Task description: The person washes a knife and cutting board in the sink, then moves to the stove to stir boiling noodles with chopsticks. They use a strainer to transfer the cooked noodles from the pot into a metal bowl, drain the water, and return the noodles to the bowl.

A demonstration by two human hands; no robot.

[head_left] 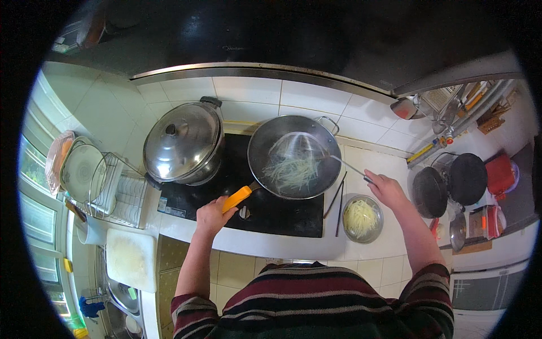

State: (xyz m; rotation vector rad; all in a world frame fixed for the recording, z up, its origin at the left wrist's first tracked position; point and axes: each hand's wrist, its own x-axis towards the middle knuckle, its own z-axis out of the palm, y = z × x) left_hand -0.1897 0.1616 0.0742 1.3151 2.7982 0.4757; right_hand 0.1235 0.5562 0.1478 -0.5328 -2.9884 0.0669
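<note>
A wok (262,174) with pale, thin shreds (291,170) inside sits on the right side of the black cooktop (282,219). My left hand (211,216) is closed around its yellow handle (237,199). On the wok's right, my right hand (387,188) grips the thin metal handle of a skimmer (351,167). The skimmer's wide, round head is down in the wok among the shreds, its outline blurred. Below my right hand, a steel bowl (377,225) holds pale yellow potato-like shreds (361,218). A pair of dark chopsticks (339,210) lies between cooktop and bowl.
A large lidded steel pot (183,141) stands left of the wok. Farther left are a dish rack (129,198), a white cutting board (131,259) and a sink (121,296). Dark pans (468,178) stand at the right, and a range hood (271,72) overhangs the back.
</note>
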